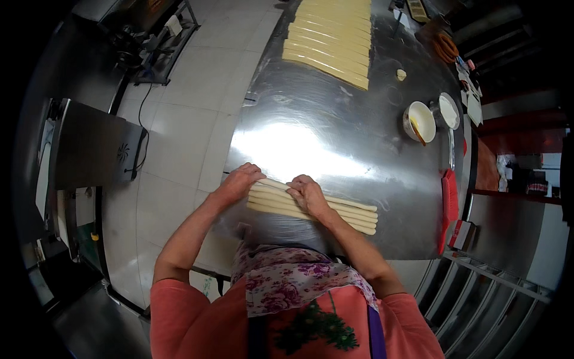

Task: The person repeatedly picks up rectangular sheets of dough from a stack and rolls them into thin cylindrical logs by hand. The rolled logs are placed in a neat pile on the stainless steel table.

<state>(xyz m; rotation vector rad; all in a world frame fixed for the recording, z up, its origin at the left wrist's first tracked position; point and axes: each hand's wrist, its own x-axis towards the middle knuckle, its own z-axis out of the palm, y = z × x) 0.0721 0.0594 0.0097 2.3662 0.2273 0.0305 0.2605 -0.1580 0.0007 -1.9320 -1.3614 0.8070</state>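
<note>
Several pale dough ropes (354, 220) lie side by side near the front edge of the steel table. My left hand (241, 181) holds the left end of the farthest dough rope (274, 184) between thumb and fingers. With bent fingers, my right hand (308, 194) pinches that same rope near its middle. My right palm and wrist cover part of the ropes nearer to me. Farther up the table, a wide row of flat dough strips (329, 49) lies close together, with a glossy surface.
On the steel table (314, 107) at right stand a bowl (423, 121) with a brush in it and a long-handled container of white powder (448, 110). A small dough lump (401, 74) lies beyond them. A red bench brush (450, 197) rests along the right edge.
</note>
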